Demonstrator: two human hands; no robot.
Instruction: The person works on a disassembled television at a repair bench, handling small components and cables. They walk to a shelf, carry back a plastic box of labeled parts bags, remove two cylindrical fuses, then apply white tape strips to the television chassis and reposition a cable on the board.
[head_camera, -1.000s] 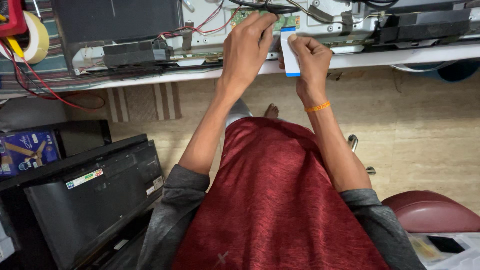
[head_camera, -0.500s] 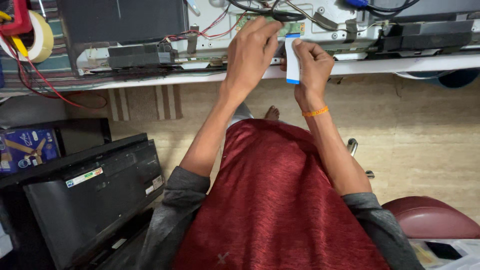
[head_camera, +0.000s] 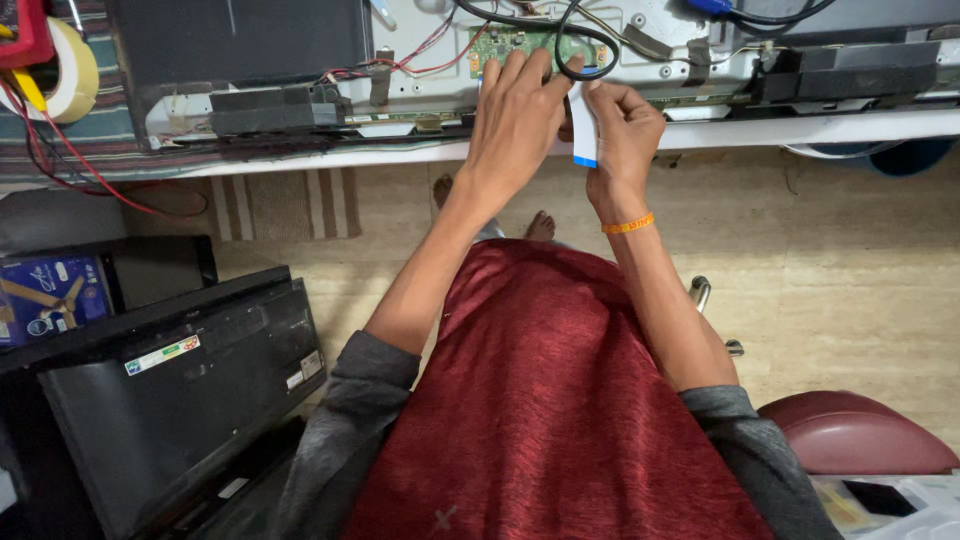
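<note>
Right hand pinches a white flat ribbon cable with blue end, held upright at the bench edge. Left hand touches the cable's top, fingers curled over the green circuit board on the opened display chassis. Black looped wire crosses the board. Tape roll far left; black monitor on the floor, maroon stool at right
</note>
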